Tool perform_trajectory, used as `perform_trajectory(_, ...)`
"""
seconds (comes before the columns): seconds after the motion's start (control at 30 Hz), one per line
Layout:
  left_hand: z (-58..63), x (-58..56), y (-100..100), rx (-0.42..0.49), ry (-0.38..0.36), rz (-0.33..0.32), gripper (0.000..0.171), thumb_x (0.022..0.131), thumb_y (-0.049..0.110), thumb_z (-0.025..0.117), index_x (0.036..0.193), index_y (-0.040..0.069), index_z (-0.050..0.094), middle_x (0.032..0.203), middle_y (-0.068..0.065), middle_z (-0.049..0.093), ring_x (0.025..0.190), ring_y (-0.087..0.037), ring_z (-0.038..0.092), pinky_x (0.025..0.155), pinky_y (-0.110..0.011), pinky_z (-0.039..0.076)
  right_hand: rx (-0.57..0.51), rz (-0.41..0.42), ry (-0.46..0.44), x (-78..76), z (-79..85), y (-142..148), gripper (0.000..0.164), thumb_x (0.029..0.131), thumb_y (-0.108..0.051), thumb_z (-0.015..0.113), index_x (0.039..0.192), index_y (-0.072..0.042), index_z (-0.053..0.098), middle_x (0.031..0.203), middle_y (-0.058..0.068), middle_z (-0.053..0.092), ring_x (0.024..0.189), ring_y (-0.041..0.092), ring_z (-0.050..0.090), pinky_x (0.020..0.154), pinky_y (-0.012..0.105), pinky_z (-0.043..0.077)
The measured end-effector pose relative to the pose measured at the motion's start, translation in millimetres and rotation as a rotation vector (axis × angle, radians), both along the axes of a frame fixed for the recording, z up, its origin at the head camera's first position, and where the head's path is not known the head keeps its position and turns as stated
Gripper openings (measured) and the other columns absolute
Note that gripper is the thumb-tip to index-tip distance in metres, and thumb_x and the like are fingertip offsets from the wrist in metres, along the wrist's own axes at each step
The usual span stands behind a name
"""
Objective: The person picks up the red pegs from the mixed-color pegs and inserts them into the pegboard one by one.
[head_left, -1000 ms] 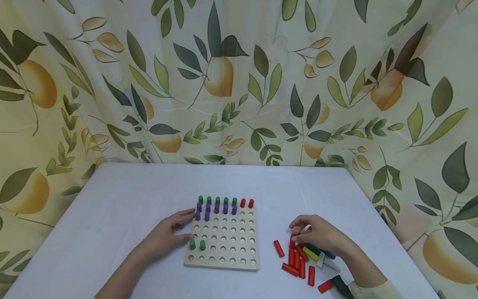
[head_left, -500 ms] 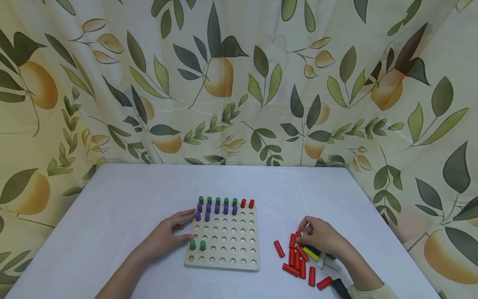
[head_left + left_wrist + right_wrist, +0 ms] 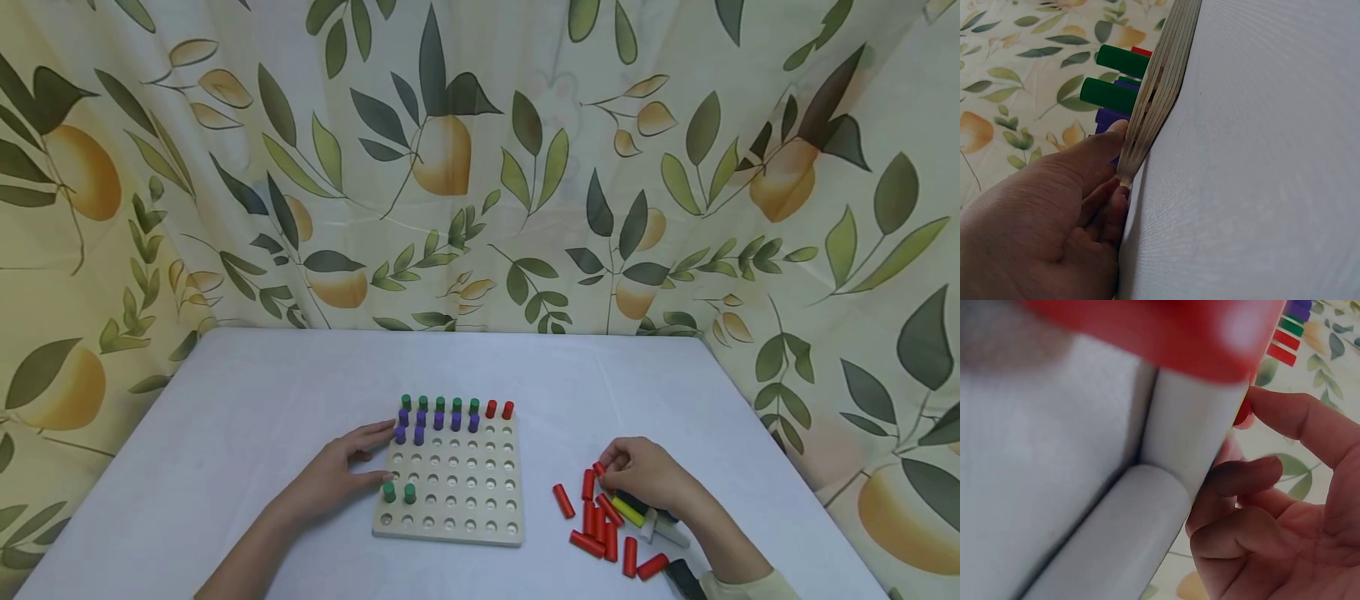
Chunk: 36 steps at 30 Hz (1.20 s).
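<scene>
A pale wooden pegboard [image 3: 457, 533] lies on the table, its round holes partly filled. Green pegs [image 3: 440, 404] and two red pegs stand in the far row. Purple pegs [image 3: 438, 422] stand in the rows just in front, and two green pegs [image 3: 409, 493] near the front left. My left hand [image 3: 330, 479] holds the board's left edge; in the left wrist view its thumb [image 3: 1107, 140] lies at the edge with curled fingers below. To the board's right, my right hand [image 3: 647, 475] pinches a red peg [image 3: 598, 469] between thumb and index finger, over the loose pegs.
Several loose red pegs [image 3: 600, 525] lie right of the board, with a yellow peg [image 3: 628, 511], white pegs [image 3: 670, 532] and dark pegs partly under the right hand. A black peg [image 3: 684, 577] lies by the right sleeve. A patterned curtain [image 3: 480, 208] hangs behind the table.
My right hand has shifted slightly right, and its fingers have closed on a red peg. A red peg near the sleeve has shifted slightly. My left hand stays at the board.
</scene>
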<state>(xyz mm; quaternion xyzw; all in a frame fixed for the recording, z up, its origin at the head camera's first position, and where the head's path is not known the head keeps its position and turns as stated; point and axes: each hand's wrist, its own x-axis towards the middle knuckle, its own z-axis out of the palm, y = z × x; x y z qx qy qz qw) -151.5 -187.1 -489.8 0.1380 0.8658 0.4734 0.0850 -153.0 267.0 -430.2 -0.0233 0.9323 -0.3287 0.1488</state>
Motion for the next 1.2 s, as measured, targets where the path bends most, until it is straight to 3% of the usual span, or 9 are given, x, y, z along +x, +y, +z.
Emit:
perform_trajectory(0.37,-0.9,0.9,0.5,-0.002,0.005,0.003,0.071,0.085,0.031,0.086,0.148,0.015,0.058,0.159,0.003,0.045,0.145,-0.028,0.041,0.111,-0.043,0.047,-0.003,-0.016,0.017,-3.5,7.7,1.4,0.01,0.093,-0.013,0.075,0.1,-0.008,0.069,0.087,0.004,0.06,0.08,0.022,0.055,0.064,0.034,0.048)
perform_trajectory(0.6,-0.1,1.9,2.2,0.0,-0.011,0.025,0.071,0.084,0.031,0.087,0.148,0.018,0.058,0.159,0.006,0.044,0.144,-0.026,0.043,0.112,-0.043,0.046,0.001,-0.055,0.037,-5.4,13.7,0.9,0.016,0.095,-0.02,0.077,0.099,-0.008,0.068,0.087,0.003,0.064,0.079,0.022,0.057,0.065,0.033,0.052)
perform_trajectory(0.83,-0.4,2.5,2.8,-0.007,-0.012,0.032,0.071,0.083,0.03,0.087,0.148,0.017,0.059,0.158,0.007,0.045,0.141,-0.026,0.046,0.11,-0.044,0.048,-0.043,-0.079,0.051,-6.6,16.6,0.2,0.019,0.095,-0.017,0.076,0.109,-0.005,0.069,0.092,0.004,0.068,0.08,0.022,0.06,0.066,0.034,0.058)
perform_trajectory(1.2,0.7,-0.2,2.1,0.001,-0.01,0.028,0.07,0.084,0.03,0.086,0.148,0.018,0.059,0.159,0.005,0.045,0.144,-0.026,0.044,0.111,-0.043,0.047,-0.076,-0.031,0.156,-12.0,29.1,-12.7,0.023,0.095,-0.018,0.078,0.113,-0.004,0.074,0.097,0.002,0.074,0.093,0.024,0.068,0.076,0.038,0.061)
